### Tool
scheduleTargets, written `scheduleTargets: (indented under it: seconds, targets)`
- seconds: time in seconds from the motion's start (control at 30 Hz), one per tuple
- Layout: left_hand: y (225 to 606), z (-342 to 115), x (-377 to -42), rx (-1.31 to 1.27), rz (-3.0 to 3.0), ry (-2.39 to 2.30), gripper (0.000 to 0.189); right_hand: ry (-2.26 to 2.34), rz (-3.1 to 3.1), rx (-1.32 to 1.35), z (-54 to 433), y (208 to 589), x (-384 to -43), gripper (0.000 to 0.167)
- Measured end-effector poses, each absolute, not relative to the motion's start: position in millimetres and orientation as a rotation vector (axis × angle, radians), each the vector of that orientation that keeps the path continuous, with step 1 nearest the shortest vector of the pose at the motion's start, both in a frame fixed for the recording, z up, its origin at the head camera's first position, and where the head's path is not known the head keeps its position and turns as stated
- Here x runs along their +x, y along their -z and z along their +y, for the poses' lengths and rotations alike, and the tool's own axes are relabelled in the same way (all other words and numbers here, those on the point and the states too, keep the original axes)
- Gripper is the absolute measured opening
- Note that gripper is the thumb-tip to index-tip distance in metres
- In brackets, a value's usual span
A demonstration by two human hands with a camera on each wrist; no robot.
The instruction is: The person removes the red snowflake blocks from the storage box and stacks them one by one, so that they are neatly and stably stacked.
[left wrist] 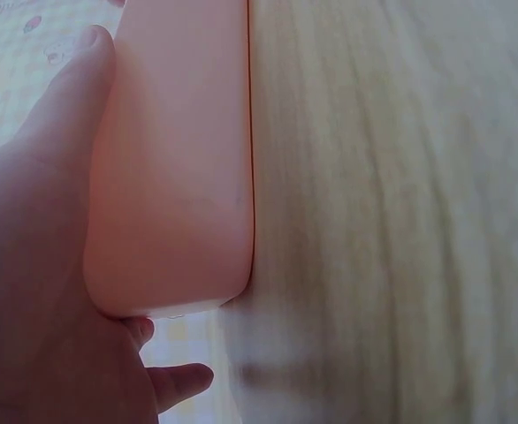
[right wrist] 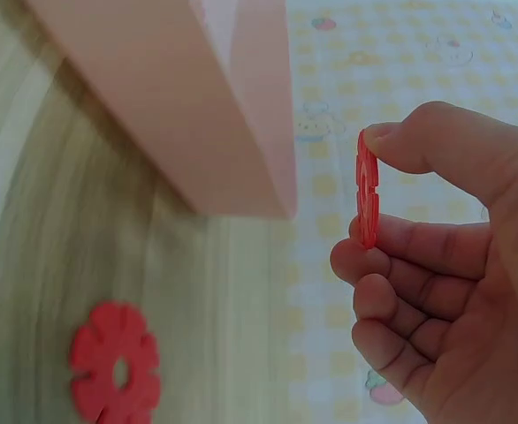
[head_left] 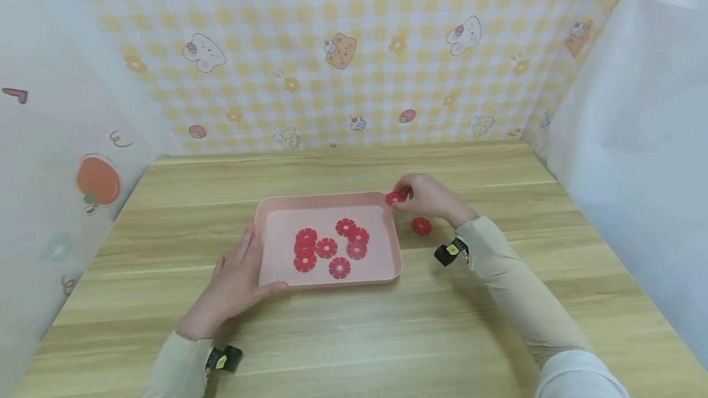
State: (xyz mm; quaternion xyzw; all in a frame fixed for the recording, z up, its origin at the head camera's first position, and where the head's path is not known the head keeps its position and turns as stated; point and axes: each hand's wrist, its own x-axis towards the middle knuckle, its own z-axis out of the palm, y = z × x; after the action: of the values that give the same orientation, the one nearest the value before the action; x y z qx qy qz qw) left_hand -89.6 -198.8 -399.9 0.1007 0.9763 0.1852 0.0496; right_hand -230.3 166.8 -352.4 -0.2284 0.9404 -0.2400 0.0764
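Observation:
My right hand point(head_left: 428, 194) pinches a red notched plastic disc point(head_left: 395, 199) by the far right corner of a shallow pink tray point(head_left: 330, 202). In the right wrist view, that disc point(right wrist: 367, 190) appears nearly edge-on between thumb and fingers. Several similar red discs point(head_left: 340, 268) lie in the tray, some overlapping. My left hand point(head_left: 236, 280) rests against the tray's near left corner, fingers along the left side and thumb along the front rim. The left wrist view shows this hand point(left wrist: 38, 238) against the tray's outer wall point(left wrist: 175, 177).
One loose red disc point(head_left: 421, 226) lies on the wooden table point(head_left: 354, 343) to the right of the tray, under my right forearm. A checked, patterned cloth point(head_left: 354, 29) stands behind the table, and pale sheets line both sides.

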Motion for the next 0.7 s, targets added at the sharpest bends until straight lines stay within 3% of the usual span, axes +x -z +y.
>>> scheduleTargets:
  seconds: [0.7]
  targets:
    - [403.3, -201.0, -90.6, 0.326, 2.962, -0.55, 0.12, 0.695, 2.802, -0.6, 217.3, 392.5, -212.6, 0.024]
